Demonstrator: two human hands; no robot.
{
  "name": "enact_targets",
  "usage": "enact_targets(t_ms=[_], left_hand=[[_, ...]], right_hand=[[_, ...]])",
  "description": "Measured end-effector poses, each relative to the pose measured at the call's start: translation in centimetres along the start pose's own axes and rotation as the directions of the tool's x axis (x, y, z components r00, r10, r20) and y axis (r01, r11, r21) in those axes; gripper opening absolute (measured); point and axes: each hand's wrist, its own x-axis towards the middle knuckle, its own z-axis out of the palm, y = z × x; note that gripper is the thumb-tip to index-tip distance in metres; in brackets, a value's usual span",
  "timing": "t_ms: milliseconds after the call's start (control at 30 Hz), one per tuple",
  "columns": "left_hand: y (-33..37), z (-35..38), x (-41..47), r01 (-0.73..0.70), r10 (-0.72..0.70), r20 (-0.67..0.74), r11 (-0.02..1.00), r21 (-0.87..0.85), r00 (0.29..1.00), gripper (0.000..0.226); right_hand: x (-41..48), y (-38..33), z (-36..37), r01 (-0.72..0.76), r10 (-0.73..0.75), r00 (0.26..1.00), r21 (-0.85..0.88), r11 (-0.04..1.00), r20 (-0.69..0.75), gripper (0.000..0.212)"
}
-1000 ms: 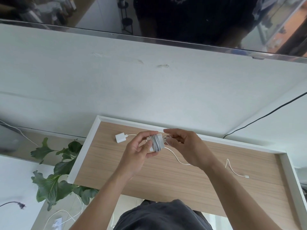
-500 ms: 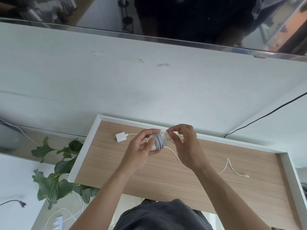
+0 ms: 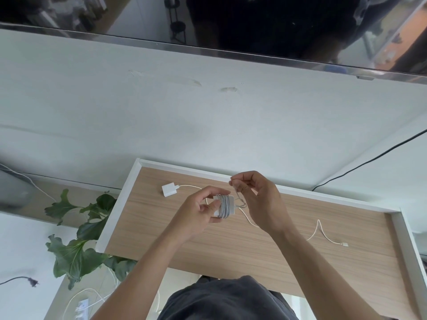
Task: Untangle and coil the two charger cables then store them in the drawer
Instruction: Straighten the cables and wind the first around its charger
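My left hand (image 3: 198, 213) grips a white charger block with grey cable wound round it (image 3: 224, 205), held above the open wooden drawer (image 3: 254, 245). My right hand (image 3: 258, 199) pinches the free end of that grey cable just right of the block, raised a little above it. A second white charger plug (image 3: 168, 190) lies in the drawer's far left corner. Its white cable (image 3: 320, 229) trails loose across the drawer floor to a connector (image 3: 345, 244) at the right, passing under my hands.
The drawer's white rim (image 3: 120, 204) frames the wood floor. A white cabinet top (image 3: 208, 123) lies beyond it, with a dark screen (image 3: 254, 19) above. A black cord (image 3: 369, 161) runs at right. A leafy plant (image 3: 78, 239) and floor cables (image 3: 78, 299) sit at left.
My right hand has lifted up and away from the block, drawing the grey cable end with it. The left hand and wound block have hardly moved.
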Motion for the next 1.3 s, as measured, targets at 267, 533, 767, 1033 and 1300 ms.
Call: enact_targets(t_ms=[267,533,767,1033,1300], left_hand=[[-0.8,-0.7,0.1,-0.017,0.016,0.043,1.0,0.011,0.999,0.031],[-3.7,-1.1,-0.4,0.038,-0.044,-0.029,0.985,-0.169,0.999,0.029],[-6.4,-2.2,0.1,0.043,-0.089,-0.144,0.954,-0.297,0.985,0.029],[-11.0,-2.8,0.7,0.163,-0.284,-0.228,0.885,-0.437,0.931,0.06],[-16.2,-4.6,1.1,0.33,-0.43,-0.206,0.86,-0.388,0.879,0.031]], right_hand=[[1.0,0.7,0.2,-0.032,0.032,0.999,0.064,0.997,-0.004,0.006],[1.2,3.3,0.2,-0.118,0.114,0.99,0.044,0.992,0.077,0.023],[0.5,6.0,1.9,-0.301,0.296,0.932,-0.011,0.954,0.21,0.025],[0.4,9.0,6.3,-0.421,0.381,0.85,0.034,0.906,0.363,0.025],[0.9,12.9,10.6,-0.608,0.561,0.746,0.023,0.793,0.359,0.023]])
